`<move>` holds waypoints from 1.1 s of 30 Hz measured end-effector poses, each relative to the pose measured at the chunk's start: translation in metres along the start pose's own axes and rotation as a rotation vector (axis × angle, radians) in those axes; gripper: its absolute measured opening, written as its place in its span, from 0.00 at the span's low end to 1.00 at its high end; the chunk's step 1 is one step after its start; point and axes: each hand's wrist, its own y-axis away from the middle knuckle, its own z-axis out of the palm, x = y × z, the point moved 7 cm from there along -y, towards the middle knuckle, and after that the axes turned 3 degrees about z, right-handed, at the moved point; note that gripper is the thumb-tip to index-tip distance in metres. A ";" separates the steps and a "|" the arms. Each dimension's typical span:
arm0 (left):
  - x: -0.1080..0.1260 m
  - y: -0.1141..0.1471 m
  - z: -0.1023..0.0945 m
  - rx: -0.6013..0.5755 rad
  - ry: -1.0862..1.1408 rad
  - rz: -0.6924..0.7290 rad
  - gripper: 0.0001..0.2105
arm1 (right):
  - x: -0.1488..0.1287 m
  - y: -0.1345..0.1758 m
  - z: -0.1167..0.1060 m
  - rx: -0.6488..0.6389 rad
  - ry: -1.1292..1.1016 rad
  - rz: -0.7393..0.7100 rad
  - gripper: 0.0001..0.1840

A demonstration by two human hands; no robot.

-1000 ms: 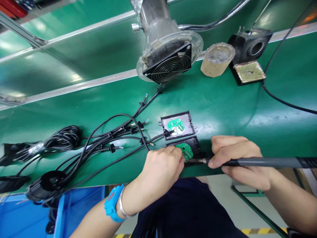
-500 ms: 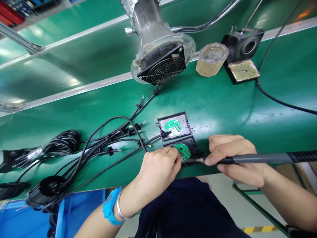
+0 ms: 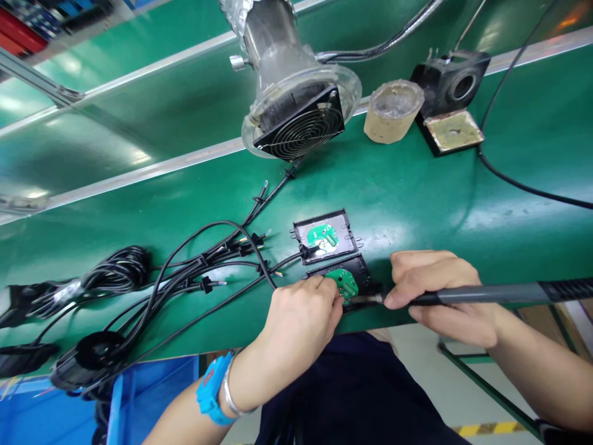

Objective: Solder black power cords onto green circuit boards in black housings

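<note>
My right hand (image 3: 435, 296) grips a grey soldering iron (image 3: 491, 294) like a pen, its tip resting at the round green circuit board (image 3: 343, 282) in the near black housing (image 3: 359, 270) at the table's front edge. My left hand (image 3: 301, 321) is closed at the board's left side, its fingertips pinched on a black wire (image 3: 222, 300) end there. Just behind lies a second black housing (image 3: 325, 236) with its own green board and an attached cable.
A bundle of black cables (image 3: 139, 284) sprawls to the left. A fume extractor fan (image 3: 299, 127) hangs over the green table (image 3: 417, 198). A tan pot (image 3: 393, 111) and iron stand (image 3: 451, 93) sit at the back right. A blue bin (image 3: 55, 408) is below left.
The view has shifted slightly, with everything drifting left. Both hands stay at the near board, and the iron's tip remains against it.
</note>
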 end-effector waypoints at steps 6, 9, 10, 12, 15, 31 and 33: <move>0.000 0.000 0.001 -0.022 0.015 -0.003 0.06 | 0.002 0.000 0.000 -0.005 0.000 0.015 0.13; 0.001 -0.001 0.000 -0.023 0.024 -0.004 0.06 | 0.003 0.001 0.000 -0.014 -0.008 0.013 0.13; 0.001 -0.001 0.000 -0.025 0.025 -0.005 0.06 | 0.003 0.002 0.000 -0.013 -0.013 0.010 0.13; 0.001 -0.001 0.000 -0.029 0.026 -0.009 0.06 | 0.004 0.003 -0.001 -0.012 -0.022 0.007 0.13; 0.001 -0.001 0.001 -0.035 0.028 -0.016 0.06 | 0.004 0.003 0.000 -0.027 -0.017 0.015 0.13; 0.000 -0.003 0.001 -0.059 0.056 -0.016 0.06 | 0.000 -0.010 0.005 -0.224 0.033 -0.047 0.16; -0.001 -0.003 0.001 -0.062 0.056 -0.017 0.06 | -0.002 -0.012 0.006 -0.255 0.034 -0.078 0.15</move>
